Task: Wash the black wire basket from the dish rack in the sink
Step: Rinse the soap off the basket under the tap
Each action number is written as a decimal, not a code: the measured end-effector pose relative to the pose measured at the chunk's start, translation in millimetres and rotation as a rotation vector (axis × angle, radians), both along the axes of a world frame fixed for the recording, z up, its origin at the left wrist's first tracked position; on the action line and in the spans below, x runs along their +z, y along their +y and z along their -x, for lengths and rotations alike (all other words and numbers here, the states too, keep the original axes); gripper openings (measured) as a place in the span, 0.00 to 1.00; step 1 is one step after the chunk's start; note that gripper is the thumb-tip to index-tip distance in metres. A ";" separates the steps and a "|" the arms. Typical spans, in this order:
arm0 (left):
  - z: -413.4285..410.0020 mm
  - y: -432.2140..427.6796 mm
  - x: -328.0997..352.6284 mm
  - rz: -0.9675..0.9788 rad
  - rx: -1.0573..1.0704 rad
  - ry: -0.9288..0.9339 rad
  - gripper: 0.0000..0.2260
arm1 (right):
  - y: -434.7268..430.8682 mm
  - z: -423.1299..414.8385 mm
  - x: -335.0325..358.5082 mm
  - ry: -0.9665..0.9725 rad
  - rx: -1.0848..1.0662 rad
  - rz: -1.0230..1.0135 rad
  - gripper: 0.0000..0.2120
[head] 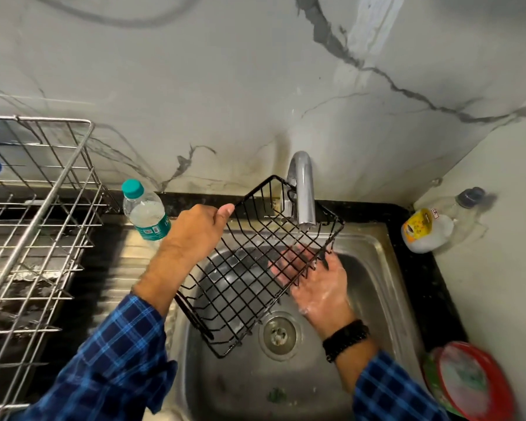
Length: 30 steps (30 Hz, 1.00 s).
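Note:
The black wire basket (243, 268) hangs tilted over the steel sink (374, 268), its far end under the chrome tap (302, 192). My left hand (198, 232) grips the basket's left rim, thumb on the top wire. My right hand (316, 278), wet and soapy, lies flat against the basket's right side, fingers spread behind the wires. A thin stream of water falls from the tap onto the basket near my right hand. The steel dish rack (37, 223) stands at the left on the counter.
A plastic water bottle (145, 214) with a teal cap stands between rack and sink. A clear bottle with a yellow label (425, 229) lies in the right corner. A red-rimmed container (471, 384) sits at the sink's right front. The drain (280, 334) is below the basket.

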State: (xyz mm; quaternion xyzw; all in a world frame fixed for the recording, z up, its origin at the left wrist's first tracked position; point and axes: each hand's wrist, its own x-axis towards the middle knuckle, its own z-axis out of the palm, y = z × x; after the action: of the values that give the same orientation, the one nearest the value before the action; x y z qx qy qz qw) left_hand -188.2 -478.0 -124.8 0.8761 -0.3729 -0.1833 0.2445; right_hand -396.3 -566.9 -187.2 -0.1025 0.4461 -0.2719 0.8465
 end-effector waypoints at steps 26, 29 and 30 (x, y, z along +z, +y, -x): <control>59.0 41.1 -36.8 0.302 0.638 1.054 0.20 | -19.3 -16.6 25.0 0.451 0.381 0.820 0.38; 62.3 49.9 -44.4 0.357 0.777 1.151 0.20 | 0.9 -5.7 16.3 0.375 0.555 0.908 0.31; 62.3 52.1 -46.0 0.378 0.813 1.167 0.20 | 6.1 -3.2 15.2 0.358 0.612 0.917 0.30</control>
State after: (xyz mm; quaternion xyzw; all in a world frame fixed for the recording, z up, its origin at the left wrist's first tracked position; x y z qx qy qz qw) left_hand -250.5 -425.9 -170.8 0.6479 0.1471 -0.4474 0.5987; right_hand -393.1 -560.8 -172.0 -0.6275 0.3690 -0.1588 0.6669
